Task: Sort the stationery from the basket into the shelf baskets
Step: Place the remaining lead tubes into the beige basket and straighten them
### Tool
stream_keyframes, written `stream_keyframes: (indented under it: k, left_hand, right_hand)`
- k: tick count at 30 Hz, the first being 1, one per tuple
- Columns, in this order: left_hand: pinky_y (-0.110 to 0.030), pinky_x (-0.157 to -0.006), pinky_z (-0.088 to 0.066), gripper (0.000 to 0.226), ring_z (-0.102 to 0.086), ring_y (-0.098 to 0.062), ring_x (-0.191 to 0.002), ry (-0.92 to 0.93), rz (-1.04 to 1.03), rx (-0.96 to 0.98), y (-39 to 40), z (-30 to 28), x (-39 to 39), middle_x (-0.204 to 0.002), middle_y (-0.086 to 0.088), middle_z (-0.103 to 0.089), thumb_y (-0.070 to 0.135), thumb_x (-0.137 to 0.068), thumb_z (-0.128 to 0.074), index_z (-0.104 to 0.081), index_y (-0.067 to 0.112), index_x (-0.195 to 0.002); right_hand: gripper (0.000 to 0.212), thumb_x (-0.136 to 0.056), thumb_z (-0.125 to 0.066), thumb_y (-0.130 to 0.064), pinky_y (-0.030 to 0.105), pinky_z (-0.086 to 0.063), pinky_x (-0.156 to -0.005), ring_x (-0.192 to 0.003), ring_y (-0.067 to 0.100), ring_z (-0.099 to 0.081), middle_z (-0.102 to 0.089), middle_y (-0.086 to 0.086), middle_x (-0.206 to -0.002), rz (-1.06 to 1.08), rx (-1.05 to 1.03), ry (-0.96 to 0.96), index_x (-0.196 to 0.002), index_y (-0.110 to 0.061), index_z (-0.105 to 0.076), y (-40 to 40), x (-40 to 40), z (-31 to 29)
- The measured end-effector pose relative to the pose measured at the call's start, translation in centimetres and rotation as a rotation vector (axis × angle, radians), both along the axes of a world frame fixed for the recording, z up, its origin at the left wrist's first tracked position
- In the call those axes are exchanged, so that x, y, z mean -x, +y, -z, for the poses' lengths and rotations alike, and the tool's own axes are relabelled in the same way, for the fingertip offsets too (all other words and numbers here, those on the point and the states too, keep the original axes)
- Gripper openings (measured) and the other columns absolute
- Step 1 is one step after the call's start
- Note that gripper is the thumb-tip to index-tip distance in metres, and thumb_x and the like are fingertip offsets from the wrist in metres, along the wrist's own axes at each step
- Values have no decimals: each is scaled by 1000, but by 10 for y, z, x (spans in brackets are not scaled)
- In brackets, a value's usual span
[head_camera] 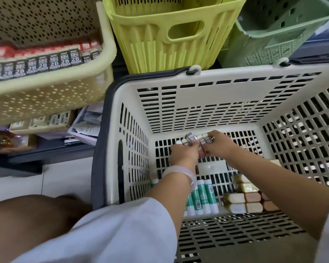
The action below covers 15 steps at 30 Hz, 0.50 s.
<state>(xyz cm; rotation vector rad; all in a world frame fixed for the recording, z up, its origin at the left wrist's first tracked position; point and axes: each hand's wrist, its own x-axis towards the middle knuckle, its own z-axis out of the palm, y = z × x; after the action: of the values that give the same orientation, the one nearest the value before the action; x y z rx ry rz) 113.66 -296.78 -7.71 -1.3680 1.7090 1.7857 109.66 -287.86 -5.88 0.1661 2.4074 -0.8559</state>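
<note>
— How would those little 2B erasers [190, 140] have handled, do you think?

— Light, I'd judge, and fairly stiff in their paper sleeves, though the sleeves looked smooth enough to slide against one another. Several small blocks bunched loosely would tend to spill, so the sensible hold was from both ends of the row, squeezing inward.

— And that was where the hands were?

— Roughly. Both were down at the far end of the white basket [201, 88], low over its slotted floor. The left hand [183, 155] had its fingers curled round the grey-sleeved erasers on its side; the right hand [219, 147] gripped the red-sleeved erasers [204, 143] on the other. The bunch sat between the two hands, pressed together, ends poking above the knuckles.

— Could you see the fingertips?

— No, they were tucked beneath the bunch. Whether it was lifted off the floor, I couldn't tell.

— Where would they go?

— Probably the cream shelf basket [51, 92] up on the left, already lined with matching 2B erasers. The glue sticks [203, 198] and tan erasers [243, 203] lay at the near end, untouched.
</note>
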Motion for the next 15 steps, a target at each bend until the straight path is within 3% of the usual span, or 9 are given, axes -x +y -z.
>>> stream_keyframes:
  k: [5, 8, 11, 13, 15]
  left_hand:
    - [-18, -48, -37, 46, -60, -18, -75, 39, -56, -19, -6, -3, -1, -103, -9, -65, 25, -78, -72, -50, 5, -113]
    - [-17, -43, -33, 46, -57, -11, -64, 20, -91, -93, -8, -11, -3, -95, -6, -64, 24, -77, -72, -52, 4, -113]
    - [-18, -42, -31, 41, -51, -6, -58, 35, -119, -110, -8, -21, -5, -86, -3, -62, 21, -78, -71, -51, 5, -110]
    - [-18, -43, -32, 40, -49, -5, -57, 83, -154, -125, -11, -33, -5, -78, 0, -55, 19, -79, -70, -47, 6, -108]
    - [-24, -50, -46, 41, -57, -11, -65, 129, -188, -174, -13, -50, -5, -84, -2, -60, 20, -78, -71, -47, 6, -108]
  right_hand:
    - [28, -86, -55, -11, 38, -54, -82, -96, 28, -61, -59, 16, -105, 21, 45, -48, -113, -5, -49, -3, -3, 4]
    - [23, -89, -51, -11, 40, -56, -78, -89, 28, -64, -63, 17, -100, 7, 62, -92, -111, -5, -52, -1, 1, 2]
    - [32, -91, -51, -16, 28, -46, -63, -79, 20, -57, -61, 13, -100, -105, -60, -47, -121, -5, -52, 1, 6, -4]
    - [37, -92, -51, -19, 23, -38, -73, -94, 23, -57, -60, 14, -116, -146, -134, 54, -127, -9, -50, 1, 8, -13]
    - [29, -94, -47, -18, 23, -40, -78, -97, 18, -57, -62, 10, -116, -171, -5, 120, -121, -13, -57, -2, 10, -31]
